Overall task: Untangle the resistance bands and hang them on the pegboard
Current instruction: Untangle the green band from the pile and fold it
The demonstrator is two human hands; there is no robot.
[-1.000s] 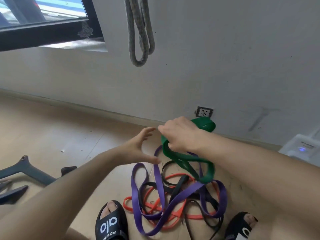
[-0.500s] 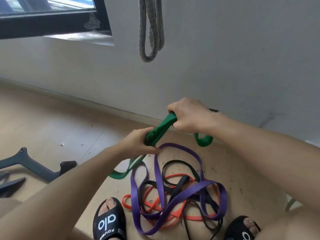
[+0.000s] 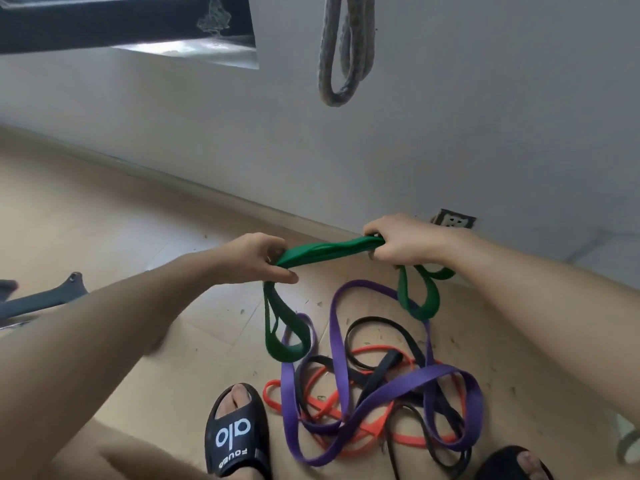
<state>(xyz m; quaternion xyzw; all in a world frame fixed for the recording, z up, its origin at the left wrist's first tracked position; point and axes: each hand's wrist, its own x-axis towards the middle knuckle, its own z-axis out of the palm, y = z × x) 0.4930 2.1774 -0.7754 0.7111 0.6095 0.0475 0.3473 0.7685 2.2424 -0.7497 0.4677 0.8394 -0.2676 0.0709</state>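
Above the floor (image 3: 104, 216), just in front of the wall, both hands hold the green band (image 3: 329, 249) stretched level between them. The left hand (image 3: 258, 258) has its fingers and thumb curled round one end of the gathered strands, and the right hand (image 3: 398, 244) is closed in a fist round the other end. A loop of the green band hangs down below each hand; the left loop reaches down toward the pile, though whether it touches it cannot be told. Judging from this, the green band is free of the others or nearly so, but it is not yet hung. No pegboard shows in view, so where it will go cannot be said. Left on the floor between the two sandalled feet lie the purple band (image 3: 408, 382), the orange band (image 3: 346, 410) and the black band (image 3: 388, 365), all crossing over and under one another in one knot. That tangle looks untouched, so most of the work seems to lie ahead: three bands to separate and every band to hang. A grey rope (image 3: 343, 53) hangs against the wall above.
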